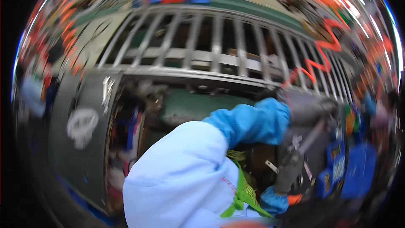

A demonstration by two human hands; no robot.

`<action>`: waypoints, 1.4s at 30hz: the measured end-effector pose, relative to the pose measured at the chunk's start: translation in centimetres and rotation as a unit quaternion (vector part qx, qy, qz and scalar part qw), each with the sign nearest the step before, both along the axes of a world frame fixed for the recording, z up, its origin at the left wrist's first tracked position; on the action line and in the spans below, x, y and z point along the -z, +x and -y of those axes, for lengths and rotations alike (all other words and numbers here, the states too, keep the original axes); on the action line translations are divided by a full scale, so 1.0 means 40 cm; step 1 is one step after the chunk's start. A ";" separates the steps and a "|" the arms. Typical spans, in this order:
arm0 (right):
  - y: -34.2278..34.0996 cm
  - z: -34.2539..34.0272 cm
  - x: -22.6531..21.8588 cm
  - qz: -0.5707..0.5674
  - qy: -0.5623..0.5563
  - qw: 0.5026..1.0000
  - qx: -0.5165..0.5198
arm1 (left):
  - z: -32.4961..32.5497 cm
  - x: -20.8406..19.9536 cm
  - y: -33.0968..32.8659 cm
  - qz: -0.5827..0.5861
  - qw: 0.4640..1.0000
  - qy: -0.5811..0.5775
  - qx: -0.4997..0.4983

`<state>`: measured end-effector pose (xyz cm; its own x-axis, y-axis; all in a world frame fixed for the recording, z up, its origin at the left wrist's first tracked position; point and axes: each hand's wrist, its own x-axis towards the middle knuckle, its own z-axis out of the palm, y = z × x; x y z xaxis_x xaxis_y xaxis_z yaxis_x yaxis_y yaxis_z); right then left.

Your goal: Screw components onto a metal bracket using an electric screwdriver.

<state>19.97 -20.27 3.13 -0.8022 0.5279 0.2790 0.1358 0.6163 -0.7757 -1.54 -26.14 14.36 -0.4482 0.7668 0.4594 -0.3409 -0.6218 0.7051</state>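
In the head view, your 2 hands, the left grey-gloved hand [311, 107] and right grey-gloved hand [289, 171], reach over the dark-grey surface [317, 158]; blur hides each grip's opening and hold. The small, pale, flat strip [272, 166] sits beside your right, seemingly at the surface's left edge. Probably light, stiff: pinch its long sides.

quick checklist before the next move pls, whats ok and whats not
1. Left hand in view: ok, gloved in grey, though blurred.
2. Right hand in view: ok, also grey-gloved.
3. What each hand grips: cannot tell, too blurred.
4. Coiled orange hose apart from the left blue sleeve cover: cannot tell, its lower end blurs close by.
5. Area beside the right hand free of small pieces: not ok, a pale strip shows there.
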 end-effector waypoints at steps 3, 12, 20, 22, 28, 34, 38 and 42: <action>-0.007 0.065 -0.110 -0.028 -0.134 0.990 -0.018 | -0.051 0.068 -0.039 0.045 0.992 0.012 0.117; 0.115 0.000 -0.136 -0.021 -0.064 0.993 0.097 | -0.201 0.096 0.082 0.140 0.959 0.040 0.243; 0.202 -0.062 -0.130 0.002 -0.048 0.994 0.101 | -0.281 0.125 0.132 0.149 0.938 0.016 0.311; 0.223 -0.077 -0.134 0.008 -0.093 0.992 0.085 | -0.284 0.124 0.145 0.155 0.937 0.024 0.312; 0.233 -0.076 -0.116 0.002 -0.132 0.985 0.115 | -0.320 0.114 0.184 0.101 0.962 0.022 0.254; 0.244 -0.098 -0.112 -0.006 -0.237 0.969 0.072 | -0.330 0.139 0.178 0.131 0.949 0.011 0.287; 0.223 -0.098 -0.115 -0.021 -0.258 0.962 0.084 | -0.337 0.117 0.182 0.174 0.948 -0.034 0.264; 0.191 -0.102 -0.085 -0.006 -0.134 0.984 0.114 | -0.344 0.126 0.196 0.270 0.921 -0.092 0.265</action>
<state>27.62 -16.18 6.55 -0.6524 0.7493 0.1138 0.2363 0.3438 -0.9088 6.29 -12.37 9.31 -0.1143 0.9861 0.1202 -0.8939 -0.1549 0.4206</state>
